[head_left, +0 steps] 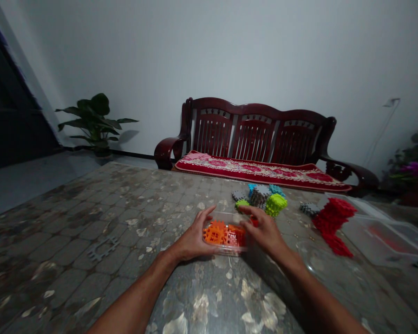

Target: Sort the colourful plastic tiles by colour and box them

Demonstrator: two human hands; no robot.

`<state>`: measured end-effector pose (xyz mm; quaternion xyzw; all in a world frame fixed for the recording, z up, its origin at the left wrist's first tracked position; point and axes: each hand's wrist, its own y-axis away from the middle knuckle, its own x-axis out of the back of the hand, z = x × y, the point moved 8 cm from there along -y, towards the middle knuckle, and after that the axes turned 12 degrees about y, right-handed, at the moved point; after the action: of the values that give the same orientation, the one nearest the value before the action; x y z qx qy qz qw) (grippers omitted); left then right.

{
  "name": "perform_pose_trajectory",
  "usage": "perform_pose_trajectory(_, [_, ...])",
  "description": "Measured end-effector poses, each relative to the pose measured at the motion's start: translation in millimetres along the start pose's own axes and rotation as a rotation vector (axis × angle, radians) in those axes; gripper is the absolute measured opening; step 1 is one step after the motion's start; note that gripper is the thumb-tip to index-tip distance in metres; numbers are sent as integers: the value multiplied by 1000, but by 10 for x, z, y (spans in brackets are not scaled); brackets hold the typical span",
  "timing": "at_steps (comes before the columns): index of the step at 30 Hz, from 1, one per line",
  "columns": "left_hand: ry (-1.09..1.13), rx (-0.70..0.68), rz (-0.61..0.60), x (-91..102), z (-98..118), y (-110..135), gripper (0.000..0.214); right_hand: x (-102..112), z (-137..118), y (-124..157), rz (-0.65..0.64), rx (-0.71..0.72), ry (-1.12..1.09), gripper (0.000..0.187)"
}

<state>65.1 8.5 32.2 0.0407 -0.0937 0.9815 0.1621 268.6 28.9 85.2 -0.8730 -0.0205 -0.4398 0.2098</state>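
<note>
A clear plastic box [230, 252] stands in front of me on the table, with orange interlocking building pieces [215, 233] and red-orange ones inside. My left hand [197, 234] is wrapped round the box's left side, thumb and fingers on its walls. Over the right end of the box, my right hand [263, 229] is curled, slightly blurred. A bit of a red building piece [254, 221] shows between its thumb and index finger; the rest is hidden.
Grey, blue and lime-green piece stacks [276, 204] stand beyond the box. Stacked red pieces [332, 220] lie at right, by a large clear bin [386, 232] and a transparent lid [329, 260]. A grey piece [103, 248] lies left. Behind the table is a wooden bench [254, 134].
</note>
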Motion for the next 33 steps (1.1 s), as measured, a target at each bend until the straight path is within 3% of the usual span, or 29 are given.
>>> perform_pose_trajectory(4, [16,20,5,-3,8,-5,117,317,282,-108,39,-68,188,45])
perform_pose_trajectory(8, [-8,26,7,-1,-15,-3,118,398,469,-100,-85,-138,392,55])
perform_pose_trajectory(16, [-25,33,24,7,-31,10,117,435,418,-39,-181,-169,588,62])
perform_pose_trajectory(33, [-36,31,22,12,-45,9,117,449,395,-27,-153,-149,668,63])
